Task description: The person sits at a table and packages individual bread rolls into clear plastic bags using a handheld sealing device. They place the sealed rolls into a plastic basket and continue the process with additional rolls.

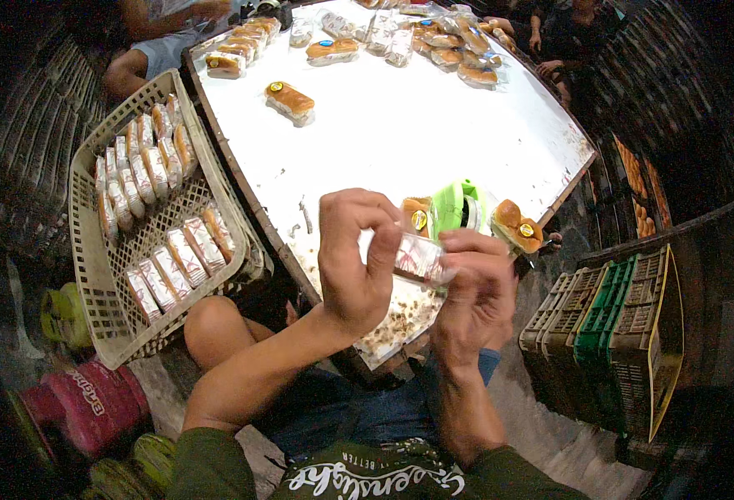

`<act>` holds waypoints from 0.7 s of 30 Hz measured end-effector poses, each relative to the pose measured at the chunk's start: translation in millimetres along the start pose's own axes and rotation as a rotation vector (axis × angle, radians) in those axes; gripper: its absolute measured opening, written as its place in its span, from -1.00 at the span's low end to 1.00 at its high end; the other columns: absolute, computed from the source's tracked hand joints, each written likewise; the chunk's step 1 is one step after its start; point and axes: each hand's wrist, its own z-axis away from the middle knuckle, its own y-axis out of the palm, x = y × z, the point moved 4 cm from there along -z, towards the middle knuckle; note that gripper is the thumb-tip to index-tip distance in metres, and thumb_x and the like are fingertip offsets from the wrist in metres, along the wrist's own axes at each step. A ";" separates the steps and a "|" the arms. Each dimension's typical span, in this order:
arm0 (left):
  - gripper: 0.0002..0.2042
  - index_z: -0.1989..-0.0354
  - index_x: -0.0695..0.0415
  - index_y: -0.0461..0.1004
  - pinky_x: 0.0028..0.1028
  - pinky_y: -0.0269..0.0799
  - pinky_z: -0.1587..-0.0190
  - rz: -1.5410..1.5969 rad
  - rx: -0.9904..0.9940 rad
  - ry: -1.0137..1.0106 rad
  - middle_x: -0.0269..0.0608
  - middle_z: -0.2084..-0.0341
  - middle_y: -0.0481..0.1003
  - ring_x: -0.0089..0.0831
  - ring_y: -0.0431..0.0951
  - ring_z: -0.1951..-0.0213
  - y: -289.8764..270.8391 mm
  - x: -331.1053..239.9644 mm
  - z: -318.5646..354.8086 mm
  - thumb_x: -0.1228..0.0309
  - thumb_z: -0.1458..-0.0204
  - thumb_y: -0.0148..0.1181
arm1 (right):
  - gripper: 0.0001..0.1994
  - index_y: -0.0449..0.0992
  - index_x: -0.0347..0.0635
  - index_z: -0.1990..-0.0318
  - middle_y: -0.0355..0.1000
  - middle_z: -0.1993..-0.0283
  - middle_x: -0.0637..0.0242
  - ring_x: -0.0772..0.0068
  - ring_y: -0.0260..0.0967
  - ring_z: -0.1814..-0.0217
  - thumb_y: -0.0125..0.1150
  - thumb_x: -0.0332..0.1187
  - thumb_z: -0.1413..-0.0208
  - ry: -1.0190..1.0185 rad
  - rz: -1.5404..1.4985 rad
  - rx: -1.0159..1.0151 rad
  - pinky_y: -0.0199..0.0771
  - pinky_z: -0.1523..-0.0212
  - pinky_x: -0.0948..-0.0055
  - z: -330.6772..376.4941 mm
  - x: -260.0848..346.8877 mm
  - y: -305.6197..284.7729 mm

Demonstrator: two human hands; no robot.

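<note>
A small bread bun in a clear wrapper with white and reddish print (419, 257) is stretched between my two hands over the near end of the white table. My left hand (357, 258) pinches its left end between thumb and fingers. On the right end, my right hand (477, 287) is closed, slightly smeared by motion. Just behind the hands stands a bright green device (448, 210) that looks like a tape dispenser. A golden bun with a yellow sticker (417, 215) lies partly hidden left of it, and another stickered bun (517, 227) lies to its right.
At the left, a beige plastic crate (86, 250) holds rows of wrapped buns. The white table (408, 125) bears more wrapped buns at its far side. Stacked crates (604, 308) stand at the right. A red gas cylinder (92, 400) is at lower left. Two people sit beyond the table.
</note>
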 end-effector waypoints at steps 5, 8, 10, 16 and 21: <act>-0.85 0.33 0.18 0.34 -0.32 0.24 0.01 -0.066 -0.046 0.093 -0.20 0.40 0.42 -0.30 0.34 0.17 -10.3 3.4 -0.5 0.38 -0.23 0.06 | -0.96 0.48 -0.27 0.34 0.42 0.05 0.10 0.30 0.36 -0.04 0.23 -0.54 -0.08 0.092 0.114 0.096 0.37 -0.04 0.37 -7.1 -0.1 0.6; -0.80 0.36 0.21 0.31 -0.48 0.32 0.22 0.311 -0.081 -0.243 -0.21 0.44 0.40 -0.52 0.35 0.34 2.3 7.6 6.9 0.37 -0.29 -0.03 | -0.91 0.47 -0.28 0.29 0.47 0.15 0.17 0.34 0.41 0.07 0.13 -0.43 -0.22 0.099 -0.106 -0.022 0.40 0.01 0.40 -4.1 1.4 3.7; -0.80 0.27 0.22 0.30 -0.58 0.29 0.39 0.223 -0.035 -0.238 -0.31 0.54 0.35 -0.62 0.31 0.49 3.2 9.5 5.2 0.35 -0.34 -0.15 | -0.84 0.40 -0.28 0.22 0.51 0.25 0.17 0.40 0.44 0.20 0.03 -0.36 -0.31 0.104 -0.114 -0.010 0.46 0.09 0.43 -5.0 -0.7 5.3; -0.66 0.08 0.30 0.32 -0.40 0.30 -0.01 0.170 -0.158 -0.114 -0.09 0.19 0.38 -0.36 0.41 0.13 7.9 16.0 18.5 0.20 -0.27 0.02 | -0.85 0.23 -0.21 0.12 0.54 0.29 0.06 0.39 0.51 0.29 -0.05 -0.32 -0.35 0.256 -0.404 -0.087 0.52 0.21 0.45 -2.8 3.8 25.0; -0.68 0.26 0.26 0.50 -0.41 0.41 0.23 0.030 0.191 -0.352 -0.16 0.38 0.49 -0.37 0.49 0.32 13.6 7.3 26.2 0.19 -0.22 0.11 | -0.86 0.35 -0.25 0.05 0.52 0.10 0.07 0.40 0.48 0.09 0.00 -0.42 -0.31 0.269 -0.129 -0.035 0.47 0.04 0.46 -13.0 -8.8 16.1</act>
